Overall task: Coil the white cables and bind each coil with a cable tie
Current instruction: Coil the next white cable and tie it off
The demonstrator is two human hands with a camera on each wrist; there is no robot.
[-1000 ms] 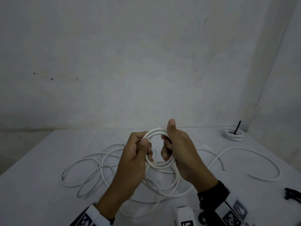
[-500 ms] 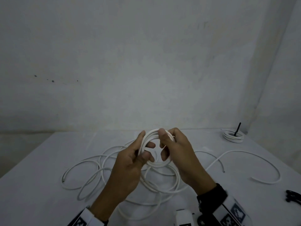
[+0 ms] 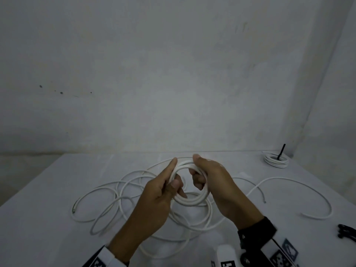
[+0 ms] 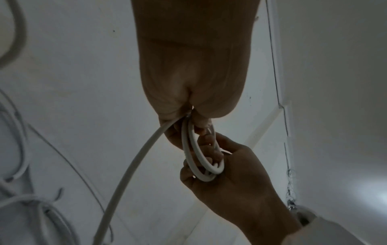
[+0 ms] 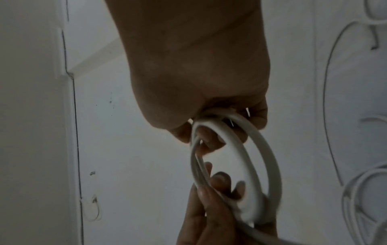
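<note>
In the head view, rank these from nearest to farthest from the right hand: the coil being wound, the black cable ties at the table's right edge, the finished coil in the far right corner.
From the right hand:
1. Coil being wound: gripped in that hand, mid-table.
2. Finished coil and black cable ties: too close to call; the coil lies in the far right corner, the ties at the near right edge.

We saw a white tabletop [image 3: 48,218] set against a bare, dim grey wall [image 3: 173,74]; above the tabletop's left part the wall bore small dark specks [image 3: 61,92], and a corner rose beyond its right end.
</note>
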